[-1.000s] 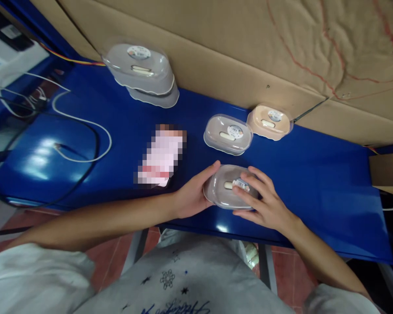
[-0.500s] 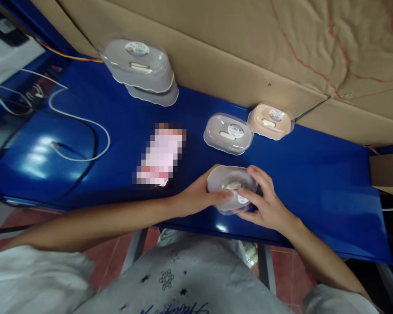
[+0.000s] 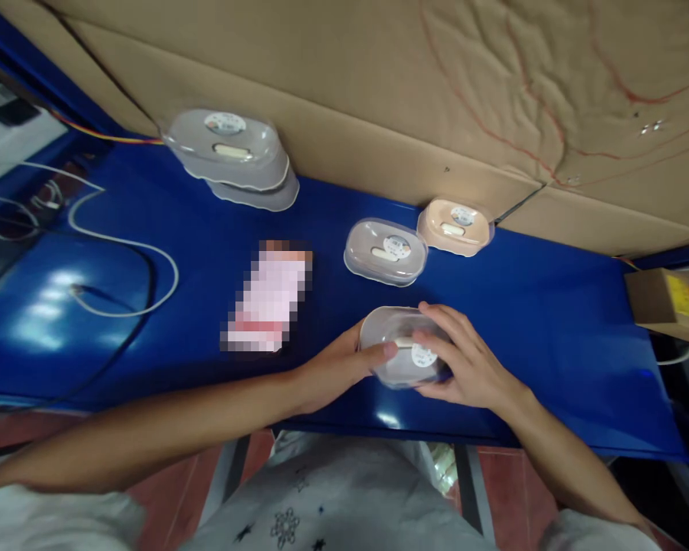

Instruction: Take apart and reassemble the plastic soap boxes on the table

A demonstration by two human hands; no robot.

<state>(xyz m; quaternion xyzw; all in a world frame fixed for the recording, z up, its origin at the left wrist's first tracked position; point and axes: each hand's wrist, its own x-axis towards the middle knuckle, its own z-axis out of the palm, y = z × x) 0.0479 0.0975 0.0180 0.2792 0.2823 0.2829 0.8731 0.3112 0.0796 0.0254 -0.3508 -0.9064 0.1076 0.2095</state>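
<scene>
A small grey plastic container with a clear lid, a white latch and a round label is held just over the front of the blue table. My left hand grips its left side, thumb on top beside the latch. Around its right side my right hand is wrapped, with fingers over the lid and near the label. Just beyond is a similar grey container, resting next to a peach-coloured container. Fingers beneath the held container are hidden.
Two larger grey containers are stacked at the back left against the cardboard. A pixelated flat object lies left of my hands. White and black cables cross the left of the table. A cardboard box stands at right.
My left thumb has drawn back left from the latch, and my right fingers have lifted a little off it, so the latch and label show more. The whole view has shifted slightly.
</scene>
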